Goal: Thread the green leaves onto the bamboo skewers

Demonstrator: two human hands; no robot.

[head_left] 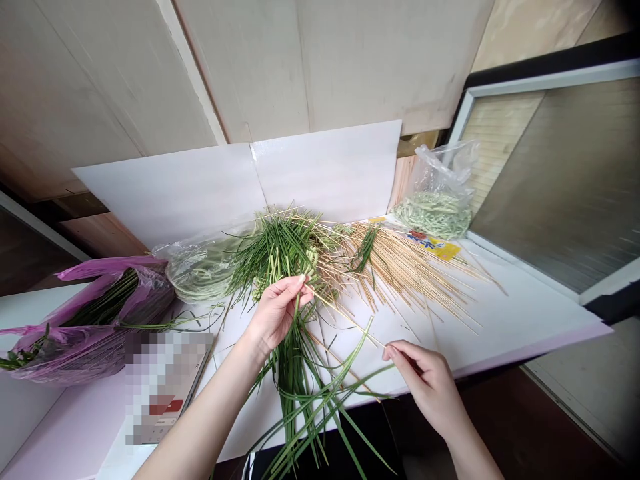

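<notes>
Left hand point(280, 312): grip pinches one end of stick point(343, 312); right hand point(423, 373), at 4 o'clock: grip pinches the other; greens point(290, 383) at left hand's 6 o'clock

The screen point(175, 383) at lower left was mostly blurred into little squares. Where the thin stick point(345, 314) ended in the right hand point(423, 367), right of the middle, was hard to see. The bottom edge cut off the left arm point(215, 403), the right arm point(470, 443) and some long green leaves point(293, 393). The yellow packet's point(446, 249) words, at middle right, were too small to read.
</notes>
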